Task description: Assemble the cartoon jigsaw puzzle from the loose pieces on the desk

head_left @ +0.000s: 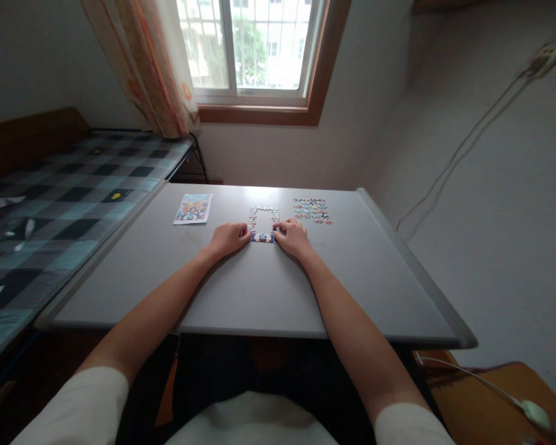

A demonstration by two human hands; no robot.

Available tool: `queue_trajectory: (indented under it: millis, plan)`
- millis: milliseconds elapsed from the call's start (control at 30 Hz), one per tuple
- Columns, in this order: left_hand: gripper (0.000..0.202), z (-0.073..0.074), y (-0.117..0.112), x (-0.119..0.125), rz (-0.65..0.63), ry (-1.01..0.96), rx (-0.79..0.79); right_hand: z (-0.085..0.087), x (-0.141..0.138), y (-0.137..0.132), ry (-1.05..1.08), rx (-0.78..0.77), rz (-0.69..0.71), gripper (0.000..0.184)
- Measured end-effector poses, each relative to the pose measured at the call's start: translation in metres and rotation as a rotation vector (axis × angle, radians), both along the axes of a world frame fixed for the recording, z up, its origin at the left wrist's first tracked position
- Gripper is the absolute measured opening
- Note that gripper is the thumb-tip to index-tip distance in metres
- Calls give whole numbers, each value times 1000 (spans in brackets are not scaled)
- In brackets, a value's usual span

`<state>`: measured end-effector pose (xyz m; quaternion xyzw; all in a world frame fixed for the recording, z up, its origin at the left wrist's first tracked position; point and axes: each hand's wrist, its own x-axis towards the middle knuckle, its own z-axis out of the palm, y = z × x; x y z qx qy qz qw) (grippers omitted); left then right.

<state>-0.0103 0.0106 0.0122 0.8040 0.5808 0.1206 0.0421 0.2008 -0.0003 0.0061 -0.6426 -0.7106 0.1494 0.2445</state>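
Note:
A small jigsaw frame (pixel 263 217), only its border assembled, lies on the grey table (pixel 241 290). My left hand (pixel 230 237) rests curled at the frame's near left corner, fingertips touching the bottom edge. My right hand (pixel 291 237) is curled at the near right corner, fingers pressed on the same edge. Whether either hand pinches a loose piece is too small to tell. A cluster of several loose puzzle pieces (pixel 312 210) lies to the right of the frame. A picture card (pixel 193 208) lies to the left.
A bed with a checked blanket (pixel 69 185) stands against the table's left side. A window (pixel 250 46) with a curtain (pixel 152 68) is behind. A white cable (pixel 467 371) runs over a wooden surface at the lower right.

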Motion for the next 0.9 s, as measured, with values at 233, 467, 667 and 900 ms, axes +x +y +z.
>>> queue_trajectory:
  millis: [233, 467, 667, 900]
  plan:
    - [34, 2, -1, 1, 7, 9, -11, 1, 0, 0, 2, -4, -1, 27]
    - [34, 2, -1, 1, 6, 4, -9, -2, 0, 1, 4, 0, 2, 27]
    - [34, 1, -1, 0, -6, 7, -2, -2, 0, 1, -7, 2, 0, 27]
    - [34, 2, -2, 2, 10, 14, -12, -1, 0, 1, 2, -1, -3, 27]
